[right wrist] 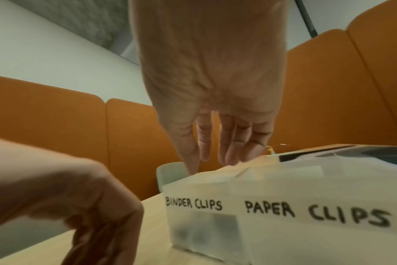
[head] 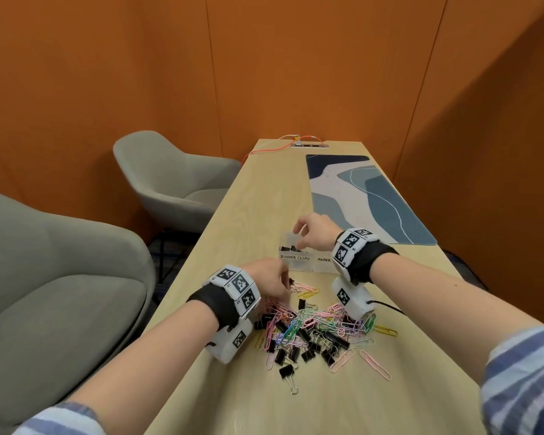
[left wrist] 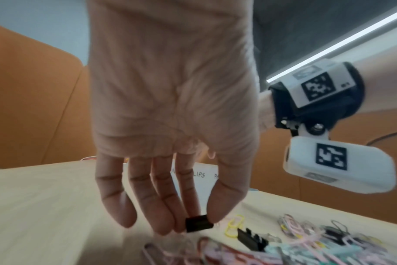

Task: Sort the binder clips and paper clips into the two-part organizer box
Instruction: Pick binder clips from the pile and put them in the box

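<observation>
- Binder clip (left wrist: 198,223), small and black, sits pinched between the left hand's (head: 269,282) thumb and fingertips (left wrist: 164,227), just above the near edge of the mixed pile (head: 319,329) on the table (head: 264,189).
- Organizer box (right wrist: 283,224), translucent and labelled BINDER CLIPS and PAPER CLIPS, stands just beyond the pile; a few black clips already lie in its left compartment.
- Right hand (head: 314,230) hovers over that left compartment, fingers loosely spread and pointing down, holding nothing I can see.
- Risk, as I judge it: pink paper clips (head: 299,288) lie tangled right under the pinched clip, so one may snag its wire handles and ride into the wrong compartment.
- Both hands crowd the same opening, so a bump could knock the clip loose.
</observation>
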{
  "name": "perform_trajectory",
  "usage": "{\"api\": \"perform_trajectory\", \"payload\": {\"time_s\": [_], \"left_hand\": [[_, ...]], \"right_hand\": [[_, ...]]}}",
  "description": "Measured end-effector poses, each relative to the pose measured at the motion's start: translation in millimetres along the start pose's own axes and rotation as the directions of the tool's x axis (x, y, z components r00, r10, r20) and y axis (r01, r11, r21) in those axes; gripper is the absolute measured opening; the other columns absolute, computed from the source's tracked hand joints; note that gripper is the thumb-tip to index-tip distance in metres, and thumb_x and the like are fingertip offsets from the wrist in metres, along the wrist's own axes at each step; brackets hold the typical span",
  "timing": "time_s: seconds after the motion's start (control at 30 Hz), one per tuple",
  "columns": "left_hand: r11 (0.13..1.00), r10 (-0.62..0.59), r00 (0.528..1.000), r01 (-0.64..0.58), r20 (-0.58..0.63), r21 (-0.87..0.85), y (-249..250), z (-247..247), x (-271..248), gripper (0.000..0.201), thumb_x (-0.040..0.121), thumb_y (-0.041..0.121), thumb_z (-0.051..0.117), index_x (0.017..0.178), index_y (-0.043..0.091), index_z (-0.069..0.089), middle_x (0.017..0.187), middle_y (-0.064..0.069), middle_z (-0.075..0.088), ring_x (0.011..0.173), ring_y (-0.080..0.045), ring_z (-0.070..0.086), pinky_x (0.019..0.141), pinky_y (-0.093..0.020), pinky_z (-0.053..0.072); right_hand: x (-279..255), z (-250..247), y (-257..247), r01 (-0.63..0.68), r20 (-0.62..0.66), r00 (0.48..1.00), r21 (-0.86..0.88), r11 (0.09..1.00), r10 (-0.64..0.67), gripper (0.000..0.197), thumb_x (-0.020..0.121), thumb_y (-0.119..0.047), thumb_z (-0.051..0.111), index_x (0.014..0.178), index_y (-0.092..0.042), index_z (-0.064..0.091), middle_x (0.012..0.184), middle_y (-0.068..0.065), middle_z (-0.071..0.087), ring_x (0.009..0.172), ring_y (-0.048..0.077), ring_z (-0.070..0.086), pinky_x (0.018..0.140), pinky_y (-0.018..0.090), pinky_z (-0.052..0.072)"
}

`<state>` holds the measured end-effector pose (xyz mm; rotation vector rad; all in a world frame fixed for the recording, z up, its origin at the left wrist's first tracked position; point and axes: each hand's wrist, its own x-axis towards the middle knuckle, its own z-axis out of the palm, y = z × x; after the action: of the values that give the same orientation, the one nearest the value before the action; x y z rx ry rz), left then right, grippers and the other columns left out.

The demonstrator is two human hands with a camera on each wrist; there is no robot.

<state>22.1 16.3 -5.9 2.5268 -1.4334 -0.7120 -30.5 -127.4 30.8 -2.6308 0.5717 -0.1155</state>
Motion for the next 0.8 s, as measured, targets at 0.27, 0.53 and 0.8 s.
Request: {"api": "perform_trajectory", "payload": {"time_s": [0.27, 0.53, 0.8], "left_hand": [[0.998, -0.057, 0.998, 0.056, -0.03, -0.031, -16, -42, -5, 0.021, 0.082, 0.025, 0.059, 0.097, 0.012, 0.065, 0.077, 0.001, 0.058, 0.076, -0.016, 0.056, 0.062, -0.025, 0.048], [0.999, -0.044, 0.933, 0.042, -0.358, -0.012, -6, -55, 22, 0.027, 0.085, 0.029, 0.059, 0.102, 0.009, 0.066, 0.094, -0.003, 0.063, 0.087, -0.02, 0.059, 0.07, -0.027, 0.043], [1.0, 0.006, 0.925, 0.006, -0.381, 0.028, 3, -40, 58, 0.026, 0.084, 0.019, 0.062, 0.109, 0.014, 0.069, 0.112, -0.007, 0.068, 0.106, -0.024, 0.062, 0.09, -0.031, 0.05]], "right_hand": [[-33, 32, -6, 0.284, 0.248, 0.94, -0.182, 0.942, -0.235, 0.029, 0.085, -0.006, 0.052, 0.11, -0.008, 0.067, 0.112, 0.01, 0.069, 0.104, 0.024, 0.063, 0.077, 0.021, 0.04], [-36, 51, 8, 0.348, 0.227, 0.925, -0.177, 0.921, -0.305, 0.014, 0.077, -0.006, 0.061, 0.09, -0.009, 0.067, 0.093, 0.006, 0.068, 0.082, 0.02, 0.057, 0.07, 0.025, 0.04], [-27, 5, 24, 0.02, 0.075, 0.996, 0.32, 0.947, -0.046, 0.015, 0.076, -0.003, 0.068, 0.076, -0.015, 0.059, 0.067, 0.002, 0.063, 0.061, 0.014, 0.058, 0.056, 0.021, 0.047]]}}
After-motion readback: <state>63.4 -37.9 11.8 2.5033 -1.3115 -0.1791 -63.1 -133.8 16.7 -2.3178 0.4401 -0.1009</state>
